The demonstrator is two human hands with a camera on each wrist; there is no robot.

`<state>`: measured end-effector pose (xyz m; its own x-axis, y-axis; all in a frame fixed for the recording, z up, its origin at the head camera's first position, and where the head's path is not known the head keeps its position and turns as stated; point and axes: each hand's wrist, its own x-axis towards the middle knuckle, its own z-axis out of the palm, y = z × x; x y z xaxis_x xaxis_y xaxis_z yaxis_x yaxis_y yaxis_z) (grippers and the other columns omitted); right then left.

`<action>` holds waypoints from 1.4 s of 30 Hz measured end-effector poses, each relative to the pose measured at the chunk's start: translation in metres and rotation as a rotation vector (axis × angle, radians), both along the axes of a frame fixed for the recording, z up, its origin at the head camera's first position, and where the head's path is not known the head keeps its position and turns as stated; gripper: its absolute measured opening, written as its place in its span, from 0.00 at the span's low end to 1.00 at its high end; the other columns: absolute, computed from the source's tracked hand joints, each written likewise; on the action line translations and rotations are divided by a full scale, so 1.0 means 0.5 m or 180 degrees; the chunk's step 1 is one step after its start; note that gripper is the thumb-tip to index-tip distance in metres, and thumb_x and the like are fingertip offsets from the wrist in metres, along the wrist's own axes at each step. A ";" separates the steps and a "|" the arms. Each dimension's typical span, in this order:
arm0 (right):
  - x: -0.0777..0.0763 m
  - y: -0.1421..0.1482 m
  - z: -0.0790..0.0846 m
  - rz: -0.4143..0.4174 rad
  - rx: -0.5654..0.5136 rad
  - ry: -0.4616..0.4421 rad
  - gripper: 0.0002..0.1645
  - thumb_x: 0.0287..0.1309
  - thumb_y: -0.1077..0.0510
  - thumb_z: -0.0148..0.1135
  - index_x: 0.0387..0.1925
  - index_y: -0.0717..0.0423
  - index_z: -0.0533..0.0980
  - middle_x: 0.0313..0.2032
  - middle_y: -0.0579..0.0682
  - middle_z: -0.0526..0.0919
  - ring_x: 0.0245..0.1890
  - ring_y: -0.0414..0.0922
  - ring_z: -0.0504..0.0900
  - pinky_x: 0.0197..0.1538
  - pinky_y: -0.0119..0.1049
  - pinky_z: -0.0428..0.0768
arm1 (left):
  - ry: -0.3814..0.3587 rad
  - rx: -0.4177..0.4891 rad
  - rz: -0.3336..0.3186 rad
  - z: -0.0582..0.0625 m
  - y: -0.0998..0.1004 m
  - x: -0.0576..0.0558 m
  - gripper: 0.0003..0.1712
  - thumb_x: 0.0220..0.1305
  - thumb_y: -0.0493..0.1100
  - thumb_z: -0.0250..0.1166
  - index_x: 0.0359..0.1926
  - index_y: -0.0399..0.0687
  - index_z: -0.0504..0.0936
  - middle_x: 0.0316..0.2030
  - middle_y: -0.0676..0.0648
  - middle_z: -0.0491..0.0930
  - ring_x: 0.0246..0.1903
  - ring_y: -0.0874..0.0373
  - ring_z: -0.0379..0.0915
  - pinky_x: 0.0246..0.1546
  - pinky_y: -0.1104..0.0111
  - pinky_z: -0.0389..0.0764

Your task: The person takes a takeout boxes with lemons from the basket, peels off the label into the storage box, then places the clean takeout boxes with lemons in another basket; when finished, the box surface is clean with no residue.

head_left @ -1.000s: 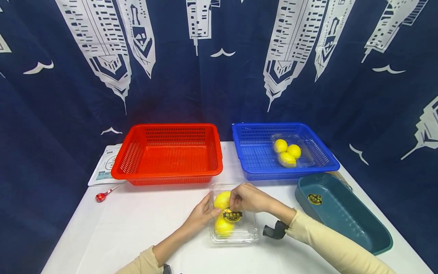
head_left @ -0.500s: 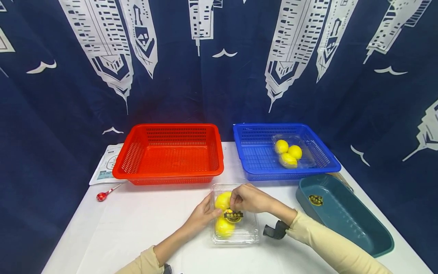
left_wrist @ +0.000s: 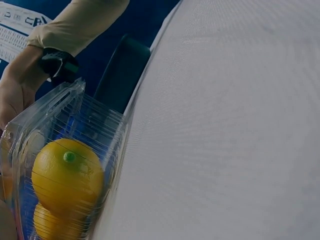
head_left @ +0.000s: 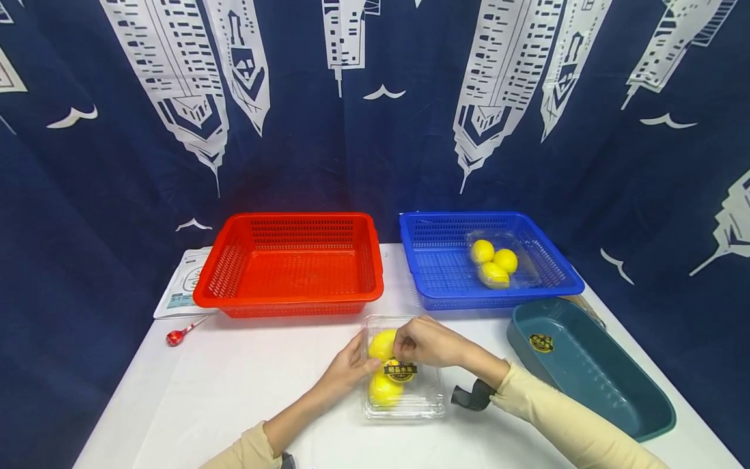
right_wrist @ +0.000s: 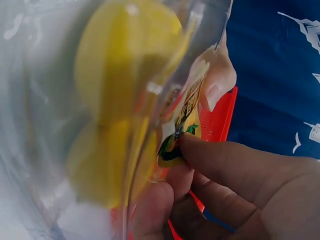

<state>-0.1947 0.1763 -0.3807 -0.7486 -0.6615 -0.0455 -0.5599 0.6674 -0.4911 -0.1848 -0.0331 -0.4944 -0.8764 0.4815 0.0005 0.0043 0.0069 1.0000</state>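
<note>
A clear plastic clamshell box [head_left: 426, 394] with yellow lemons [head_left: 385, 389] inside lies on the white table. My left hand [head_left: 346, 368] grips its left side, the thumb on top near a black-and-gold sticker [head_left: 400, 370] on the lid. My right hand [head_left: 430, 342] pinches the sticker's edge; in the right wrist view the thumb [right_wrist: 210, 150] presses on that sticker [right_wrist: 185, 125], part of which stands off the lid. The left wrist view shows the box [left_wrist: 95, 120] from its end, with a green-tipped lemon [left_wrist: 67, 175] against the wall.
Behind the box stand a red basket [head_left: 287, 303] and a blue basket [head_left: 498, 301], the blue one holding another clear box of lemons [head_left: 493, 275]. At the right is a teal tray [head_left: 597, 365] with a similar sticker inside. A lollipop [head_left: 175, 337] and white packet [head_left: 181, 299] lie left.
</note>
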 end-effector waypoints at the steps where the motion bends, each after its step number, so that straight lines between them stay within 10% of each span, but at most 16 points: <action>1: 0.001 0.000 0.001 0.0014 0.0023 -0.0018 0.06 0.51 0.67 0.65 0.25 0.54 0.83 0.21 0.40 0.81 0.22 0.28 0.70 0.28 0.22 0.74 | -0.0002 0.0001 0.0003 -0.002 0.000 -0.001 0.49 0.67 0.47 0.61 0.76 0.34 0.41 0.76 0.34 0.41 0.73 0.37 0.47 0.72 0.52 0.58; 42: 0.005 0.019 0.001 0.0231 -0.0046 -0.0026 0.04 0.57 0.63 0.64 0.29 0.50 0.78 0.25 0.39 0.79 0.26 0.30 0.70 0.32 0.23 0.74 | 0.0050 -0.0067 -0.0017 0.001 0.001 0.001 0.50 0.67 0.47 0.60 0.75 0.31 0.40 0.76 0.32 0.38 0.73 0.35 0.45 0.72 0.52 0.56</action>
<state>-0.1922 0.1859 -0.3801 -0.6983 -0.7146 -0.0415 -0.6024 0.6179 -0.5053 -0.1841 -0.0324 -0.4940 -0.8738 0.4863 0.0040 0.0200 0.0278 0.9994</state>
